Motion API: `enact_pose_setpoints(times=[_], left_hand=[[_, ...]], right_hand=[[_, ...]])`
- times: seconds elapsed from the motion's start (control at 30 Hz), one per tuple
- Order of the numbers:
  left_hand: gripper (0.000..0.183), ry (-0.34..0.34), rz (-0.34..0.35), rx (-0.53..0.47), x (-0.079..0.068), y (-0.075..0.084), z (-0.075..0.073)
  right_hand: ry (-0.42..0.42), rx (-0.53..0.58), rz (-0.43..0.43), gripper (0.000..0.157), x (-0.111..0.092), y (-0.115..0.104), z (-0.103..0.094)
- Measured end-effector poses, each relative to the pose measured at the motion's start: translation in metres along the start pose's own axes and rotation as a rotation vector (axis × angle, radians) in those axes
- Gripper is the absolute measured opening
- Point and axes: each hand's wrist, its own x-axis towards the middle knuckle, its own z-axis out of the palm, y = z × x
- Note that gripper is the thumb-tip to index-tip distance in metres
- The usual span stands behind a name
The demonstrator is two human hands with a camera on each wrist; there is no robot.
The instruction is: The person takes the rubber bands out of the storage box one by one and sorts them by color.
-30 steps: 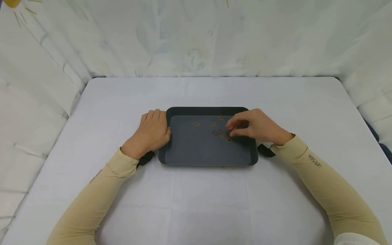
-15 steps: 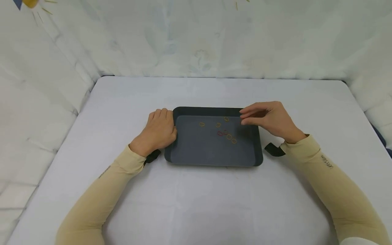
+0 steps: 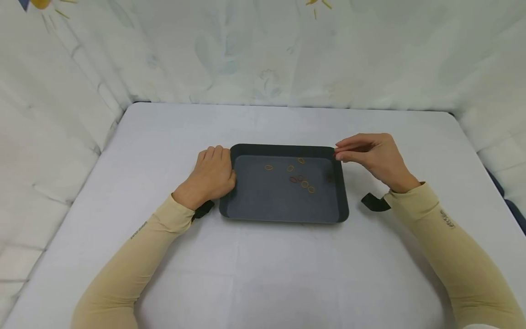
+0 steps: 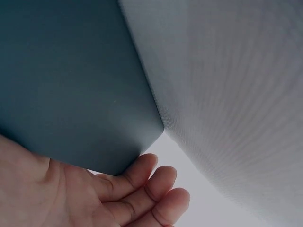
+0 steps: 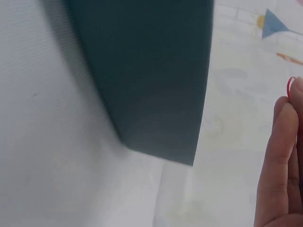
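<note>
In the head view my left hand (image 3: 207,176) grips the left rim of a dark grey rectangular tray (image 3: 267,201); the left wrist view has its fingers curled at the tray's corner (image 4: 120,163). My right hand (image 3: 376,155) is raised over the tray's far right corner, thumb and fingertips pinching a small red rubber band (image 5: 289,89). Several rubber bands lie flat on the tray bottom, mostly right of centre. Yellow ones include one on the left (image 3: 269,167) and one at the back (image 3: 301,161); a red band (image 3: 293,180) lies among them.
The tray stands on a table with a white cloth (image 3: 279,278). Pale patterned curtains (image 3: 267,55) enclose the table's back and sides. A dark strap (image 3: 375,202) hangs below the right wrist, and another strap (image 3: 203,209) shows below the left.
My right hand has risen from over the bands and moved right to the tray's far right corner, the red rubber band now showing at its fingertips. My left hand keeps its grip on the rim.
</note>
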Motion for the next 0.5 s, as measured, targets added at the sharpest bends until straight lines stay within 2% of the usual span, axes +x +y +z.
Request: enact_pose_setpoints(times=[0.2, 0.43, 0.5], left_hand=[[0.027, 0.016, 0.003, 0.015, 0.002, -0.001, 0.002], [0.025, 0.035, 0.014, 0.015, 0.004, -0.001, 0.003], [0.025, 0.037, 0.017, 0.012, 0.005, -0.001, 0.003]], right_hand=[[0.045, 0.001, 0.037, 0.036, -0.003, 0.009, -0.013], [0.068, 0.165, 0.074, 0.039, -0.006, 0.022, -0.025], [0.075, 0.183, 0.086, 0.037, -0.008, 0.025, -0.029]])
